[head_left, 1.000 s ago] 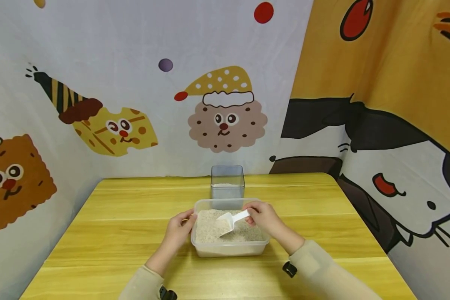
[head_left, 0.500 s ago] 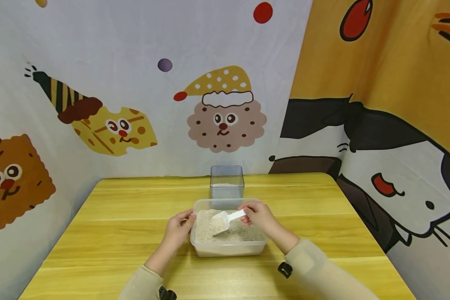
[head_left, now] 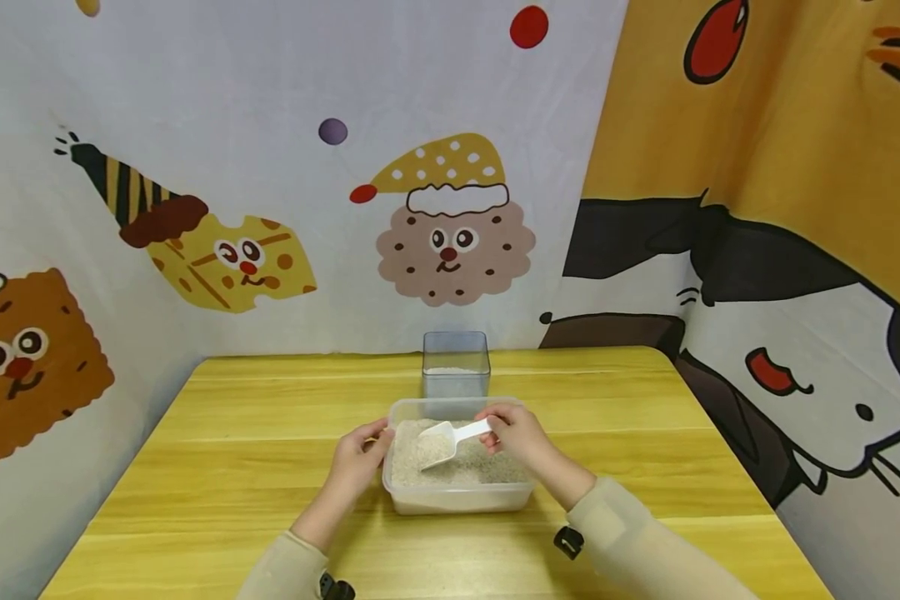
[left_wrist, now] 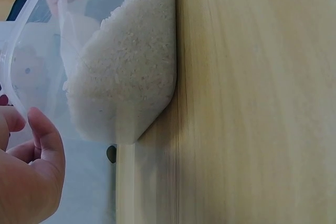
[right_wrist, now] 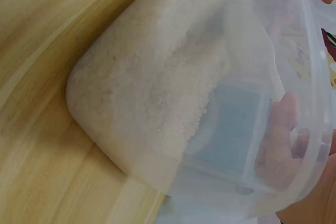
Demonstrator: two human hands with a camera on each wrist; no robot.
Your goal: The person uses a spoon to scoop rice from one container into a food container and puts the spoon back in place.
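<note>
A clear plastic container [head_left: 461,498] filled with rice [head_left: 498,468] stands on the table. At its left side, my left hand [head_left: 356,460] pinches the rim between thumb and fingers; the left wrist view has that hand [left_wrist: 37,169] right at the rim. My right hand [head_left: 523,437] grips the handle of a white scoop [head_left: 441,443] over the container. The scoop's bowl tilts down to the left, its front edge at the rice, with some rice in it. Through the container wall [right_wrist: 220,198], the right wrist view shows the right fingers [right_wrist: 281,145] blurred.
Just behind the container stands a bluish transparent square bin [head_left: 456,354] with some white grains inside. Both sit on a wooden table [head_left: 270,433]. A cartoon-printed cloth [head_left: 270,83] hangs close along the table's back and sides.
My right hand has moved the scoop left across the rice, with its front edge going slightly lower. My left hand has stayed at the container's rim.
</note>
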